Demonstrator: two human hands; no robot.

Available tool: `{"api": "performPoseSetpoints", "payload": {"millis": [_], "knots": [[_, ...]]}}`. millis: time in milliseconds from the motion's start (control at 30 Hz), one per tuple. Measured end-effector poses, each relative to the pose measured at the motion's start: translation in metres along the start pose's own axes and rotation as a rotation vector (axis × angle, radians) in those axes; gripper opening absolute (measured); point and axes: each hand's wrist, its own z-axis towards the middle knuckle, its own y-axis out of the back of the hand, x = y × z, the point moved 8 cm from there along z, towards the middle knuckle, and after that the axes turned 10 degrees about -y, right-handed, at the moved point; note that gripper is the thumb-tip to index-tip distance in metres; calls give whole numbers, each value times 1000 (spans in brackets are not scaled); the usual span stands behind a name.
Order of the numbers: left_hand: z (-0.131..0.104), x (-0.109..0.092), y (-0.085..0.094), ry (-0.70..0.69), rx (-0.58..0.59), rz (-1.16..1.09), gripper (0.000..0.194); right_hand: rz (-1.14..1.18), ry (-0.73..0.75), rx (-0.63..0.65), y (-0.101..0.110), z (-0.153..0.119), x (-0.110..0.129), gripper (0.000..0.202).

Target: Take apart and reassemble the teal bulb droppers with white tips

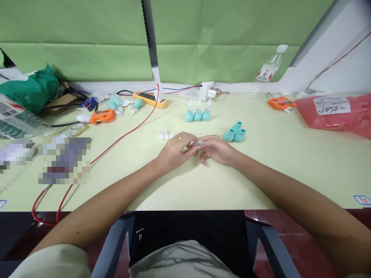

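A person's left forearm (121, 189) and right forearm (269, 181) slant in over a pale tabletop (179, 195) from eight and four o'clock, converging near its middle. The left hand (174, 152), a ring (179, 138) on one finger, arches knuckles-up with fingers bent inward; the right hand (220, 150) faces it, its lower fingers loosely curled. Each grip pinches at the fingertips a small whitish piece (198, 143), held between the two hands. Clockwise from there, small white parts (165, 135) lie between nine and ten o'clock, just beyond the left hand, and three hollow teal pieces (235, 133) cluster between two and three. Farther off, three teal bulb shapes with white tips (197, 114) stand in a row at twelve; an orange tool (279, 103) lies at two. Beyond, a clear bottle (267, 73) stands upright between one and two, before a green covering (203, 58).
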Motion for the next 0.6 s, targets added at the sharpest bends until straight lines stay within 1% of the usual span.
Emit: {"api": "performPoseSetpoints", "payload": {"millis": [133, 233, 333, 433, 533, 600], "knots": [[-1, 0, 2, -19, -24, -2, 12, 38, -41, 60, -3, 0, -4, 27], [-1, -1, 0, -17, 1, -25, 15, 77, -76, 80, -4, 1, -8, 27], [-1, -1, -3, -11, 31, -66, 13, 95, -125, 81, -5, 2, -11, 28], [-3, 3, -7, 38, 65, -90, 11, 47, -148, 13, -3, 1, -10, 26], [-6, 5, -11, 60, 98, -108, 11, -56, -118, -89, 1, -2, -5, 24], [-7, 4, -12, 58, 103, -107, 11, -110, -95, -127, 2, -4, -3, 24]]}}
